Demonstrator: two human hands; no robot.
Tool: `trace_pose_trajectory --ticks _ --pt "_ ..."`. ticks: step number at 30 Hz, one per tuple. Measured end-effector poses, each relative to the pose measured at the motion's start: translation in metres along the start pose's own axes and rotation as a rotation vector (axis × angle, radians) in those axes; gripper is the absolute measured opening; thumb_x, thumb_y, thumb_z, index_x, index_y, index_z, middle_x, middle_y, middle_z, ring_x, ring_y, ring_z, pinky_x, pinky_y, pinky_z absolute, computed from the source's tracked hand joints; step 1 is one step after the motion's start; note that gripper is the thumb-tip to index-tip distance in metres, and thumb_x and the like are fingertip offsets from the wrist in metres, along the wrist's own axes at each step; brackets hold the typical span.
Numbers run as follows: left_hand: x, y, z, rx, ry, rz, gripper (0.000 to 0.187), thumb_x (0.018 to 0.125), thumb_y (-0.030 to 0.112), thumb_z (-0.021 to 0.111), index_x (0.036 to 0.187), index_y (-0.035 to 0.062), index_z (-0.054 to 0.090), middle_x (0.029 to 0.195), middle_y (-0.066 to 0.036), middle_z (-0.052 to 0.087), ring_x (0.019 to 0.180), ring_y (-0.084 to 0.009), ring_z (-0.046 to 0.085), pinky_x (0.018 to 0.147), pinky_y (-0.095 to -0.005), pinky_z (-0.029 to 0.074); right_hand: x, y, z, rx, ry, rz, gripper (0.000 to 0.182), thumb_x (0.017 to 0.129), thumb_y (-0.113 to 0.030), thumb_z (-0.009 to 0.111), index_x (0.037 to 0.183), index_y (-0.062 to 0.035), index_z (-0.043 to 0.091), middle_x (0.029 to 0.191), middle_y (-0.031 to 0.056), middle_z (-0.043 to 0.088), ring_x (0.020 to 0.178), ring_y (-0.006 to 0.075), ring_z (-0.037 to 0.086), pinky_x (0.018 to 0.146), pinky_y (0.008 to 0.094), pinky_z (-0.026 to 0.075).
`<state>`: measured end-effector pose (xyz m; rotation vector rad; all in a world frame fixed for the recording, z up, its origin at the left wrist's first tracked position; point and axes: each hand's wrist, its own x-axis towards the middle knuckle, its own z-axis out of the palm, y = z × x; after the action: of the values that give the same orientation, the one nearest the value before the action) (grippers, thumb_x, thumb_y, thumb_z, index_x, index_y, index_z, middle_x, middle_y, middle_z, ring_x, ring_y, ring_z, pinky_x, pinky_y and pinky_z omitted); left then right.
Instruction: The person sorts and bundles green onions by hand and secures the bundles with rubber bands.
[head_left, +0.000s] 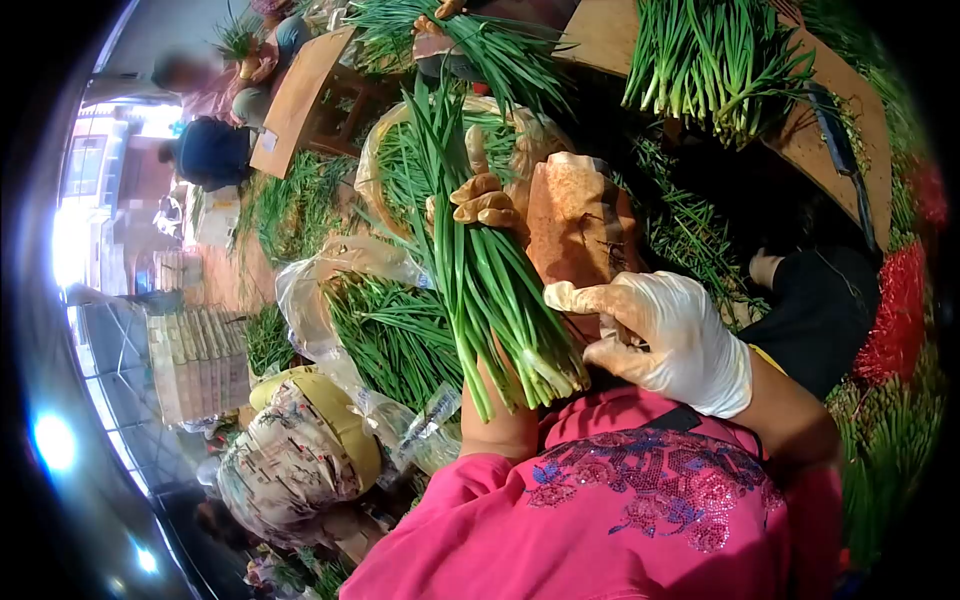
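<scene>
- Gripping round the middle of a bunch of long green stems (478, 270), the left hand (488, 205) is closed, its gloved fingers wrapped across the leaves and one digit pointing up.
- The bunch slants through the centre of the frame, leaf tips towards the top, pale ends (550, 372) down at the right.
- It looks light and limber: the leaves would bend and bruise under a hard squeeze, and loose stems could slide out of a slack one. The paler ends seem firmer. The middle, where the stems gather, looks the soundest place to take hold.
- The left forearm rises from the lower centre, passing behind the bunch.
- Just right of the pale ends, the right hand (685, 340), in a whitish glove, is part open, thumb and forefinger reaching left with a narrow gap between. It holds nothing visible; whether a fingertip touches a stem I cannot tell. Its elbow bends at the right.
- Beyond lie an open plastic bag (302, 308) of greens left of centre, another bag (368, 172) behind the bunch, and a worktop (866, 175) carrying more stems (700, 60) at upper right.
</scene>
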<state>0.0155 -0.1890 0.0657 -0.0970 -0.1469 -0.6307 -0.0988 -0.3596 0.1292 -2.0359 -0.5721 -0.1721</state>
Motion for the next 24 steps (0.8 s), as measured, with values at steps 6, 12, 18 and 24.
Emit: trace_pose_trajectory --ticks 6,12,18,24 --pt "0.001 0.003 0.001 0.001 -0.005 0.026 0.055 0.084 0.024 0.059 0.129 0.0044 0.032 0.095 -0.006 0.052 0.079 -0.0177 0.054 0.079 -0.0328 0.047 0.015 -0.012 0.01 -0.173 -0.067 -0.301 0.04 0.079 -0.017 0.061 0.118 -0.0145 0.059 0.061 0.002 0.049 0.05 0.0184 0.051 0.046 0.0319 0.039" --pt "0.003 0.014 0.005 0.004 -0.017 0.07 0.059 0.084 0.024 0.059 0.132 0.0049 0.029 0.096 -0.007 0.053 0.079 -0.0185 0.054 0.078 -0.0327 0.047 -0.003 -0.006 -0.072 0.594 0.475 -0.07 0.025 0.092 -0.023 0.051 0.103 -0.0015 0.059 0.095 0.0121 0.063 0.072 0.0158 0.061 0.062 0.0284 0.05" --pt "0.005 0.027 0.014 0.024 -0.042 0.121 0.063 0.084 0.024 0.059 0.135 0.0053 0.026 0.096 -0.008 0.054 0.079 -0.0194 0.055 0.078 -0.0327 0.048 -0.049 0.021 -0.147 -0.281 0.761 0.259 0.033 0.086 -0.006 0.052 0.119 -0.0043 0.056 0.106 0.0123 0.063 0.086 0.0173 0.062 0.075 0.03 0.051" --pt "0.003 0.021 0.006 0.034 -0.008 0.119 0.067 0.084 0.024 0.059 0.138 0.0058 0.023 0.097 -0.009 0.056 0.079 -0.0202 0.055 0.078 -0.0326 0.048 -0.042 0.064 -0.034 -0.011 0.014 0.485 0.037 0.08 -0.008 0.058 0.116 -0.0088 0.06 0.101 0.0109 0.066 0.083 0.0227 0.065 0.077 0.0292 0.05"
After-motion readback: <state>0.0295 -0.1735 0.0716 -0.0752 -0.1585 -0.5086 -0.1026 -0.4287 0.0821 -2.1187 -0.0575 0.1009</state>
